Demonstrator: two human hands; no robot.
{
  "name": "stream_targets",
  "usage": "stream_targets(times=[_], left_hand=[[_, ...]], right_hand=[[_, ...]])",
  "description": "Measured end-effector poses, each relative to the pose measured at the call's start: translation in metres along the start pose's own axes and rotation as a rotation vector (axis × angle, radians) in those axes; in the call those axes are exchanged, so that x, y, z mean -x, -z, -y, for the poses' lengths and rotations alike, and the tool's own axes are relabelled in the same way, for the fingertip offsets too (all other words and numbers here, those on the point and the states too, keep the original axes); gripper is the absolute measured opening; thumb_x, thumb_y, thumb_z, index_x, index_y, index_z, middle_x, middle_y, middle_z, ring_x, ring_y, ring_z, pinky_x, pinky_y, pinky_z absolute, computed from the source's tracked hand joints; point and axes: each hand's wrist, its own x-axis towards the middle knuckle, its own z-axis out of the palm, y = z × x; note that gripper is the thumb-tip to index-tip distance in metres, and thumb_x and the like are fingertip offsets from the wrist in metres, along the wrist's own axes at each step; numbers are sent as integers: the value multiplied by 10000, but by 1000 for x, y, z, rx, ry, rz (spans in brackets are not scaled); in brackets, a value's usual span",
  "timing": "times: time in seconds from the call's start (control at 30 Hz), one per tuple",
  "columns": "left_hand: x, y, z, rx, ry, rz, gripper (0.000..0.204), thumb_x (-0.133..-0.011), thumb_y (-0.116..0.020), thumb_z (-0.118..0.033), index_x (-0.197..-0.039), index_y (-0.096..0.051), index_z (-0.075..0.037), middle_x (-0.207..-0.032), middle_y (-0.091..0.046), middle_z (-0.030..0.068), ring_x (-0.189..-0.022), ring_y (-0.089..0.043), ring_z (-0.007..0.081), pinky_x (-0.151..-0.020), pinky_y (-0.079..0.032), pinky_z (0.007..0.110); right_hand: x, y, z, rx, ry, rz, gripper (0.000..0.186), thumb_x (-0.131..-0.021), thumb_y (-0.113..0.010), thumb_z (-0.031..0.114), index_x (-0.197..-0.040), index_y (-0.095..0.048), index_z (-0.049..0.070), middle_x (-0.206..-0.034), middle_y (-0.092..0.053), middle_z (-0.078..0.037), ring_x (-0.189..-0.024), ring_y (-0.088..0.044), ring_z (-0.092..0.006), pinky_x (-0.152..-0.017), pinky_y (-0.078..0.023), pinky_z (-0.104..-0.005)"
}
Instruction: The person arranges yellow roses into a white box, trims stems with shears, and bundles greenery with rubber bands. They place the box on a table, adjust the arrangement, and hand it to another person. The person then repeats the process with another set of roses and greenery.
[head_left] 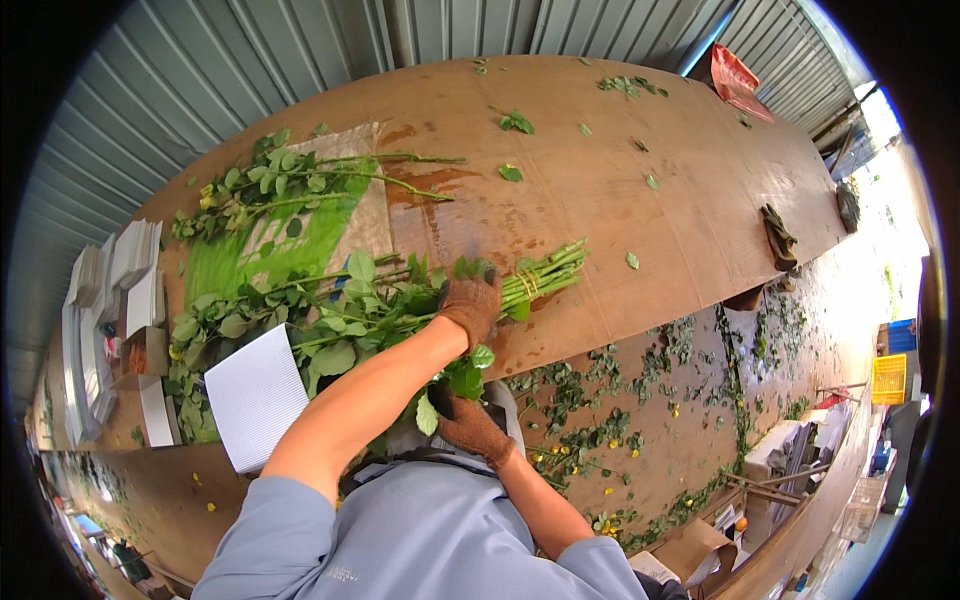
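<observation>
My left hand (472, 303), in a brown work glove, is closed round a bunch of leafy flower stems (545, 277) lying across the table's near edge. A yellowish band (528, 283) circles the cut ends just right of that hand. The leafy part (345, 325) stretches left, where a white corrugated sheet (258, 398) partly covers it. Below the bunch, close to my body, is my gloved right hand (476, 430). Green leaves (467, 380) hang at its fingers and hide them partly, so its grip cannot be made out.
More leafy stems (290, 185) lie on a green and beige sheet (350, 215). Stacked white cardboard (140, 265) stands at the far left of the brown table (600, 200). Gloves (778, 238) rest near its right edge. Fallen leaves (600, 430) litter the floor.
</observation>
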Motion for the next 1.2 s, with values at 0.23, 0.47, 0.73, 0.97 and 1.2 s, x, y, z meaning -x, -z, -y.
stream_targets(times=[0.23, 0.47, 0.73, 0.97, 1.2], left_hand=[[79, 41, -7, -29, 10, -249, 858, -780, -811, -270, -1470, -398, 27, -1184, -614, 247, -1095, -635, 380, -921, -522, 459], [165, 80, -21, 71, 7, -375, 950, -642, -841, -399, -1420, -475, 7, -1214, -602, 173, -1153, -587, 342, -1043, -452, 478], [239, 104, -28, 98, 176, -523, 930, -520, -882, -401, -1292, -551, -2, -1252, -634, 173, -1210, -591, 387, -1112, -403, 563], [294, 104, -49, 136, 391, -532, 725, -625, -839, -241, -1258, -566, -15, -1207, -651, 168, -1247, -574, 407, -1133, -342, 637], [301, 111, -60, 310, 492, -492, 672, -694, -823, -219, -1306, -593, -64, -1353, -595, 138, -1371, -473, 404, -1168, -282, 613]], right_hand=[[-6, 85, 40, 163, 83, 676, 392, -918, -638, 230, -1243, -608, 13, -1189, -663, -210, -1138, -611, -357, -986, -476, -435], [-53, 262, 63, -1335, -483, 489, 783, -966, -606, 326, -1579, -238, 8, -1520, -436, -192, -1250, -563, -314, -1009, -502, -433], [-69, 271, 137, -459, 691, 988, 979, -792, -820, 244, -1577, -271, 42, -1505, -350, -371, -1322, -468, -547, -1066, -406, -587], [-44, 209, 186, -680, 962, 907, 560, -827, -778, 262, -1260, -583, -37, -1393, -436, -399, -1142, -583, -551, -949, -484, -588], [-36, 198, 191, -843, 934, 1006, 469, -799, -783, 164, -1169, -548, -6, -1350, -429, -439, -1109, -593, -578, -923, -496, -628]])
